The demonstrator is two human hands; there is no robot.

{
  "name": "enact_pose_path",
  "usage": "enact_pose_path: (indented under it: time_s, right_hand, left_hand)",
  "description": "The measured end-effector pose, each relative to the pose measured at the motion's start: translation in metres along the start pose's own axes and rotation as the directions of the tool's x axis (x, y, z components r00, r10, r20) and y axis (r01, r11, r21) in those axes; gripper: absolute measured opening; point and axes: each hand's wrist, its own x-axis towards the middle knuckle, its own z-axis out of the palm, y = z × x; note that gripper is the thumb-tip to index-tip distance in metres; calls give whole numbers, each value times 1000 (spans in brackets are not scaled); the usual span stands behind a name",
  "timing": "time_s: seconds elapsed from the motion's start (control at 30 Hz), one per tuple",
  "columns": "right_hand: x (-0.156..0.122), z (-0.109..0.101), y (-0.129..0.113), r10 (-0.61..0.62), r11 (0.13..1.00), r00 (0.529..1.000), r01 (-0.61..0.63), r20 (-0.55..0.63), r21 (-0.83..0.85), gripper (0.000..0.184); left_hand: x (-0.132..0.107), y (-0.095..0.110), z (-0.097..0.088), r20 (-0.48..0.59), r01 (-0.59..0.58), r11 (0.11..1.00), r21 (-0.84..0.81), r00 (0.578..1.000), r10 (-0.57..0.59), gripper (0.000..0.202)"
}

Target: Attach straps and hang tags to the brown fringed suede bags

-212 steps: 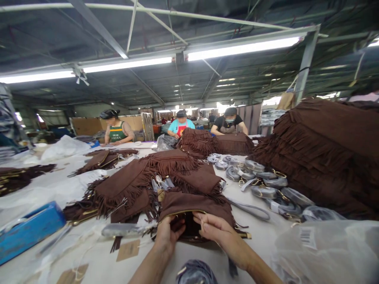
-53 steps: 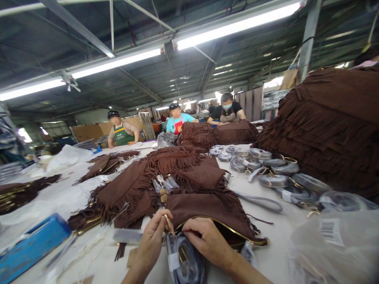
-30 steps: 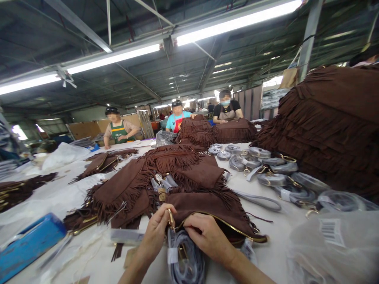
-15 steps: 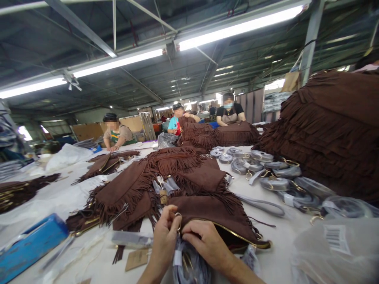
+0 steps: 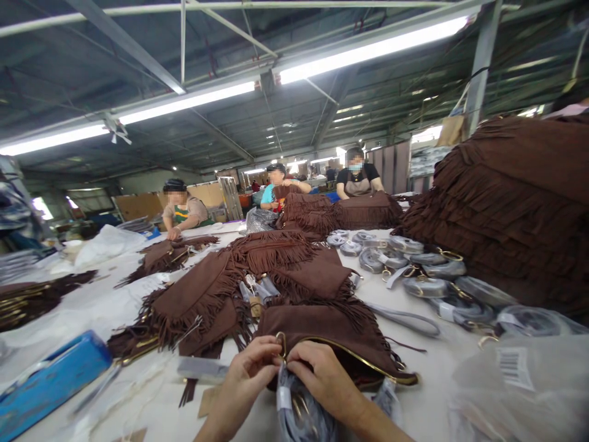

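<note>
Both hands meet at a gold snap hook (image 5: 281, 345) on the end of a coiled strap (image 5: 299, 410) wrapped in clear plastic. My left hand (image 5: 251, 376) is closed, its thumb and fingers pinching the hook from the left. From the right, my right hand (image 5: 324, 373) has its fingers curled closed on the strap end just below the hook; its fingertips are partly hidden. Just behind lies a dark brown fringed bag (image 5: 313, 324), its gold zipper (image 5: 368, 361) partly undone. The coil hangs below my hands, in front of the bag.
More brown fringed bags (image 5: 193, 294) cover the middle of the table. Several plastic-wrapped straps (image 5: 426, 285) lie to the right, before a tall bag pile (image 5: 510, 215). A blue metal box (image 5: 55, 374) sits at left, a plastic bag (image 5: 519, 387) at right. Co-workers (image 5: 179, 209) work across the table.
My left hand has shifted slightly down, its fingers now lower on the hook. The coiled strap appears a little further right. Across the table, the co-worker at left has lowered their head slightly.
</note>
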Motion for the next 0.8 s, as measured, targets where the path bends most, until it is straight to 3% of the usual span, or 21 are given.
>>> enact_pose_path:
  time_s: [0.17,0.27,0.33,0.37,0.43,0.53,0.63,0.8]
  right_hand:
    - [-2,0,-2,4,998,1000,-5,7,65,14]
    - [-1,-2,-4,134,945,991,-127,-2,301,8]
    - [0,-4,-4,226,831,974,-209,30,516,10]
    - [0,-5,-4,252,763,966,-236,59,602,17]
    - [0,-6,-5,263,674,959,-264,110,690,29]
    - [-2,-7,-6,254,690,958,-274,130,670,34]
    - [-4,-7,-7,247,704,961,-266,124,658,31]
    - [-4,-8,-2,291,763,952,-292,98,577,26]
  left_hand:
    - [7,-10,-1,-102,-35,996,87,994,44,31]
    - [6,0,-7,-216,-181,939,294,944,250,30]
    - [2,8,-8,-265,-240,893,380,897,353,27]
    - [1,10,-7,-266,-235,903,360,902,340,28]
    - [-2,10,1,-202,-160,964,212,958,204,35]
    - [-3,2,19,-55,4,999,-34,998,-6,43]
    - [-2,-1,29,-44,27,990,-136,998,-33,44]
    - [-2,2,29,-71,20,992,-122,997,-29,29]
